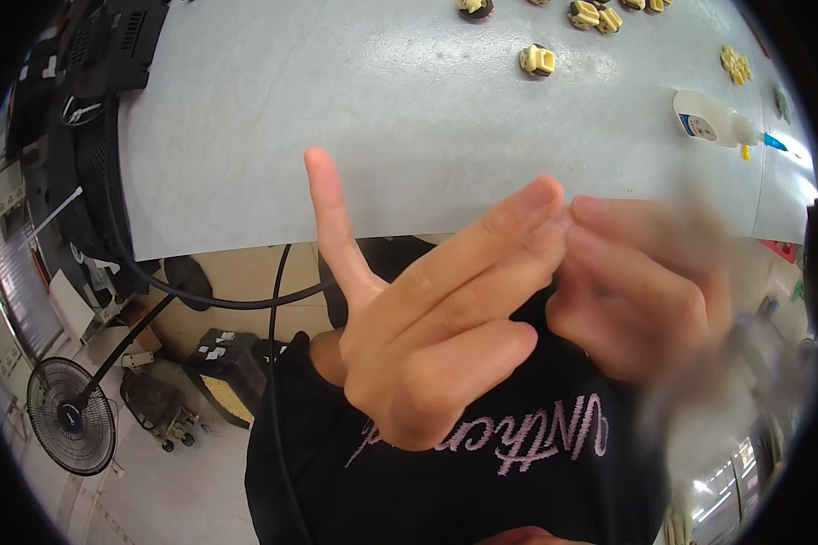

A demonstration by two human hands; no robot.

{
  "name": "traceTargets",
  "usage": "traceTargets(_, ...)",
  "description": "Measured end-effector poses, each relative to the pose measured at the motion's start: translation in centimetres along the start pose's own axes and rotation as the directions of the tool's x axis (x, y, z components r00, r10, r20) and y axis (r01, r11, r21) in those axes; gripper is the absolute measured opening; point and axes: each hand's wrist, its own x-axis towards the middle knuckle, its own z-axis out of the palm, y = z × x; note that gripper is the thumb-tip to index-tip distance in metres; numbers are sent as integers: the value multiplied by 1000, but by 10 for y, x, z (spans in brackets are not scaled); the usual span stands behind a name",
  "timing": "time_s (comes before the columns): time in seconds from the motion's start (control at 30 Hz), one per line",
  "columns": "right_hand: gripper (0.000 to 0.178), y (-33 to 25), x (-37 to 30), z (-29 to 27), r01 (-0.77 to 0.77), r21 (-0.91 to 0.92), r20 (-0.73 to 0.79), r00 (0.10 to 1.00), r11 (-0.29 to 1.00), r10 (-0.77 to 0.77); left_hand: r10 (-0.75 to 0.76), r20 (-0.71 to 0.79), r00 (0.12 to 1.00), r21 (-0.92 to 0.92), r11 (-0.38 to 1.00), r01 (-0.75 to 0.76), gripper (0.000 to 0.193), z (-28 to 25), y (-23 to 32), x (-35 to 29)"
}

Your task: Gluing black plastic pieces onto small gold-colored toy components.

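Note:
My left hand [450, 313] is raised in front of my body, just short of the table's near edge. One of its fingers points up, apart from the rest; the others are bent, and the foremost tips press together. Against those tips my right hand [645, 282] brings its own fingertips, also pinched and partly smeared by motion. Whatever lies between the two sets of fingertips, if anything, is too small or hidden to make out. Beyond the hands, a small cream plastic part with a dark base [537, 61] lies on the grey table [336, 100].
Several more cream parts [583, 14] lie at the table's far side, with a cream cluster [737, 65] at the far right. A translucent bottle with a blue tip [713, 120] lies on its side. A black cable [218, 302] hangs at left, above a floor fan [71, 416].

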Motion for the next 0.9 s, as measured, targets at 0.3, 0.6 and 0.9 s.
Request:
traceTargets(0.3, 30, 7, 2, 5, -14, 51, -115, 993, 999, 20, -5, 18, 1000, -30, 1000, 5, 30, 3, -4, 3)
traceTargets(0.6, 31, 10, 2, 8, -5, 80, -111, 994, 997, 14, 23, 12, 1000, -4, 1000, -23, 31, 2, -10, 1)
traceTargets(0.9, 31, 9, 3, 4, -20, 128, -89, 995, 992, 32, 17, -40, 999, -41, 999, -18, 32, 7, -5, -2)
